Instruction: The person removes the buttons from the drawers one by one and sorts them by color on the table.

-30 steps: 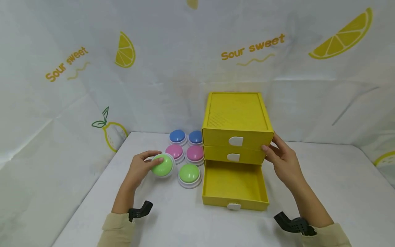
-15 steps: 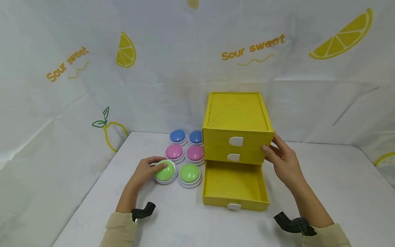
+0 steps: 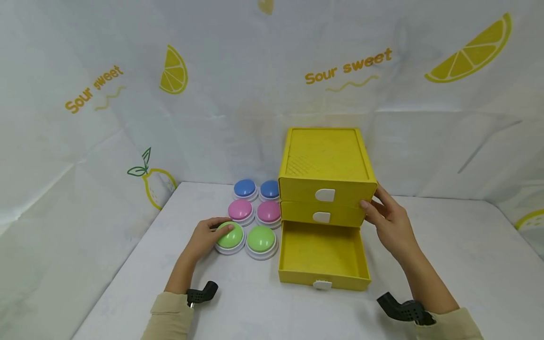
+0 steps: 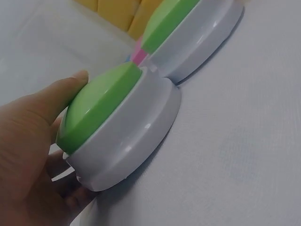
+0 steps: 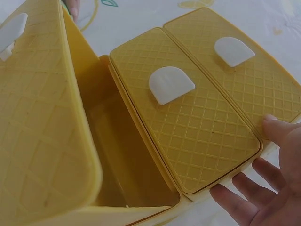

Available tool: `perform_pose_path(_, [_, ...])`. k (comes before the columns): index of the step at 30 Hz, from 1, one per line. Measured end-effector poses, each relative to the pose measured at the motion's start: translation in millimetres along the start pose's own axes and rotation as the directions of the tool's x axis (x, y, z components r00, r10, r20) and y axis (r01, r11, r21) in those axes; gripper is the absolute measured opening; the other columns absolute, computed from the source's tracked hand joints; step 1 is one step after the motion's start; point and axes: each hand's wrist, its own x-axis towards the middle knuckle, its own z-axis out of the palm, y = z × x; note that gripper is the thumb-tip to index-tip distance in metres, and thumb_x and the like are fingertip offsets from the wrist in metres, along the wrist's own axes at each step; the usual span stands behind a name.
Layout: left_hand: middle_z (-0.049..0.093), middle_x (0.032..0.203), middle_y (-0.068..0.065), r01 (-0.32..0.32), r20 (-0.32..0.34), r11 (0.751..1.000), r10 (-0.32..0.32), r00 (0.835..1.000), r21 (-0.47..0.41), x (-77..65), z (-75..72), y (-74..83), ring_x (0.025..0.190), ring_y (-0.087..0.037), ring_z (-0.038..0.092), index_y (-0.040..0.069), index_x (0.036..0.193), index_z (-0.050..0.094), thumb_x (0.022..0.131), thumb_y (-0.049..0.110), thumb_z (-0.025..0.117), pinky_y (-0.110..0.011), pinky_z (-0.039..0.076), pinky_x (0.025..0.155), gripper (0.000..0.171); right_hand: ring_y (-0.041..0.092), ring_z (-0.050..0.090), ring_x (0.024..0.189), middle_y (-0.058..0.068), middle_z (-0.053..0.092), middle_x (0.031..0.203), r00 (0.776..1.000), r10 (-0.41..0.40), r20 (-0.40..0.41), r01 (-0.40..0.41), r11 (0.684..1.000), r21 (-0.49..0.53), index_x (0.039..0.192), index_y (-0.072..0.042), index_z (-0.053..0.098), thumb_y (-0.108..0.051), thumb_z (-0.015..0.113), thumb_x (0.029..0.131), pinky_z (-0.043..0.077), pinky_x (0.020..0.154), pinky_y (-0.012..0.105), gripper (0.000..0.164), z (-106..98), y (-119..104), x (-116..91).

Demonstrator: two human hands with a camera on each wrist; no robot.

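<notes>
My left hand (image 3: 201, 240) holds the left green push button (image 3: 231, 238), which rests on the white table. In the left wrist view, the thumb lies on its green dome (image 4: 96, 106) and the fingers curl round its white base. A second green button (image 3: 261, 239) sits just to the right. My right hand (image 3: 393, 226) grips the right side of a yellow drawer cabinet (image 3: 327, 153), thumb on the front corner and fingers along the side wall. The bottom drawer (image 3: 325, 278) is pulled out with nothing inside; the two upper drawers are closed.
Behind the green buttons stand a left pink button (image 3: 240, 209), a right pink button (image 3: 268, 211), a left blue button (image 3: 244, 188) and a right blue button (image 3: 269, 189). A white cloth (image 3: 238, 132) with lemon prints hangs behind the table.
My left hand has lowered the green button from above the table onto it and shifted slightly right, beside the other green one. The right hand and cabinet stay put.
</notes>
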Motion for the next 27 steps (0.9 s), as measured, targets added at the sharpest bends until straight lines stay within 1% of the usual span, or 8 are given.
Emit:
perform_pose_path(7, [0.066,0.136,-0.014,0.003,-0.005,1.000,-0.003,1.000,0.008,-1.0,-0.1,-1.8,0.134,-0.031,0.057,0.010,0.129,0.069,0.094,0.035,0.072,-0.049,0.044,0.114,0.044,0.042,0.049,0.139,0.016,0.038,0.161,1.000,0.001,0.004,-0.001,1.000,0.003,0.160,-0.039,0.020,-0.035,0.051,0.106,0.052,0.085,0.007,0.063,0,-1,0])
perform_pose_path(13, [0.069,0.133,-0.010,0.018,-0.021,0.999,-0.017,1.000,0.051,-3.2,-1.0,-1.5,0.125,-0.028,0.062,0.014,0.126,0.072,0.094,0.039,0.071,-0.047,0.049,0.108,0.041,0.043,0.048,0.139,0.016,0.038,0.161,1.000,0.004,0.003,-0.004,1.000,0.002,0.160,-0.040,0.019,-0.035,0.051,0.106,0.052,0.085,0.007,0.063,0,-1,-1])
perform_pose_path(16, [0.071,0.129,-0.011,0.002,-0.034,0.996,0.000,0.999,0.086,-3.4,-0.5,-1.7,0.117,-0.027,0.066,0.013,0.124,0.073,0.095,0.038,0.070,-0.045,0.052,0.103,0.039,0.043,0.048,0.139,0.016,0.038,0.161,1.000,0.008,0.002,-0.008,1.000,-0.002,0.160,-0.041,0.019,-0.036,0.051,0.106,0.052,0.084,0.006,0.063,0,-1,-1])
perform_pose_path(19, [0.072,0.125,-0.012,-0.014,-0.037,0.995,0.017,0.999,0.096,-2.8,-0.3,-2.8,0.111,-0.024,0.067,0.011,0.123,0.073,0.096,0.037,0.069,-0.042,0.053,0.099,0.037,0.044,0.048,0.139,0.016,0.037,0.162,1.000,0.009,0.003,-0.009,1.000,-0.001,0.160,-0.041,0.019,-0.036,0.050,0.106,0.052,0.084,0.006,0.063,0,-1,-1])
perform_pose_path(21, [0.072,0.125,-0.012,-0.027,-0.024,0.994,0.030,0.999,0.101,-2.1,-1.3,-4.4,0.112,-0.023,0.066,0.011,0.124,0.072,0.096,0.036,0.068,-0.039,0.053,0.099,0.038,0.045,0.048,0.139,0.016,0.037,0.162,1.000,0.009,0.003,-0.008,1.000,-0.002,0.160,-0.041,0.018,-0.036,0.050,0.106,0.052,0.084,0.006,0.063,0,-1,-1])
perform_pose_path(23, [0.070,0.129,-0.011,-0.047,0.012,0.994,0.046,0.999,0.097,-2.2,-3.5,-6.3,0.115,-0.023,0.064,0.011,0.127,0.070,0.096,0.035,0.069,-0.039,0.051,0.101,0.039,0.045,0.047,0.139,0.015,0.037,0.162,1.000,0.006,0.003,-0.006,1.000,-0.001,0.160,-0.040,0.019,-0.036,0.050,0.106,0.052,0.085,0.006,0.063,0,-1,-1])
perform_pose_path(25, [0.068,0.133,-0.010,-0.076,0.059,0.992,0.070,0.996,0.097,-3.3,-7.0,-8.1,0.120,-0.024,0.062,0.012,0.131,0.068,0.093,0.035,0.072,-0.041,0.049,0.105,0.044,0.045,0.047,0.140,0.015,0.037,0.162,1.000,0.004,0.004,-0.004,1.000,0.000,0.160,-0.040,0.018,-0.036,0.050,0.106,0.052,0.085,0.006,0.063,0,-1,-1])
perform_pose_path(27, [0.064,0.139,-0.011,-0.113,0.113,0.989,0.102,0.988,0.094,-5.0,-11.0,-9.7,0.128,-0.027,0.058,0.013,0.135,0.065,0.089,0.034,0.077,-0.046,0.046,0.111,0.052,0.045,0.047,0.140,0.016,0.037,0.162,1.000,0.004,0.004,-0.004,1.000,-0.002,0.160,-0.040,0.018,-0.036,0.050,0.106,0.052,0.085,0.006,0.063,0,-1,-1])
